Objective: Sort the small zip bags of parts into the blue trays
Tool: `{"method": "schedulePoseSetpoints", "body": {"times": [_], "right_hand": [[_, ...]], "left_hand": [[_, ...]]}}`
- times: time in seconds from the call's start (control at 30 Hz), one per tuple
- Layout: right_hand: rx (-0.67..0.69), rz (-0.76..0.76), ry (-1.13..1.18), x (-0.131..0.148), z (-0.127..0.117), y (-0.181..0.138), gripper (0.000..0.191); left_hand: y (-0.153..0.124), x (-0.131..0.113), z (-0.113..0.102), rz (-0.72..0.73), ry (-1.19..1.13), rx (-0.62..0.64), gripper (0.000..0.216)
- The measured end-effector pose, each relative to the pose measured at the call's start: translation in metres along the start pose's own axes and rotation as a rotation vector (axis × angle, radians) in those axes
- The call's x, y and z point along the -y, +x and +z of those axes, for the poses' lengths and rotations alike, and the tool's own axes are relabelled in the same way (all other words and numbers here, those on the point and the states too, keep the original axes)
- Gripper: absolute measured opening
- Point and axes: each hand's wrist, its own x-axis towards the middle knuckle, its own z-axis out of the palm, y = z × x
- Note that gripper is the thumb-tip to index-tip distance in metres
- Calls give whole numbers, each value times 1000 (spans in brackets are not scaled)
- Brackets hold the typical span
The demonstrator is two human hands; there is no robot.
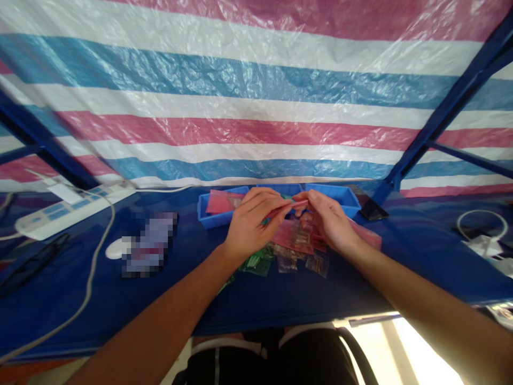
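My left hand [252, 222] and my right hand [326, 219] meet over the blue table, both pinching the top edge of a pink plastic bag [294, 235] that hangs between them. Small brass-coloured parts show inside the pink plastic bag. Under my hands lie a green bag [256, 263] and several small clear bags [316, 263] of parts. Just behind my hands stands a low blue tray [340, 197] with another pink bag [222, 202] in its left end.
A white power strip [60, 211] with its cable [94, 262] lies at the left, beside a white mouse [116, 247]. A black phone [372, 212] rests right of the tray. A white charger and cord [483, 240] sit far right. Striped tarpaulin [256, 107] hangs behind.
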Motion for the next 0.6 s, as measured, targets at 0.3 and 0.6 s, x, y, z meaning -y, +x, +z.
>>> {"method": "schedulePoseSetpoints", "body": {"times": [0.3, 0.6], "right_hand": [[128, -120, -24, 0, -3, -4, 45], [-15, -62, 0, -2, 3, 2, 34]], "left_hand": [[-2, -1, 6, -81, -93, -24, 15], [-6, 2, 6, -227, -22, 71, 32]]}}
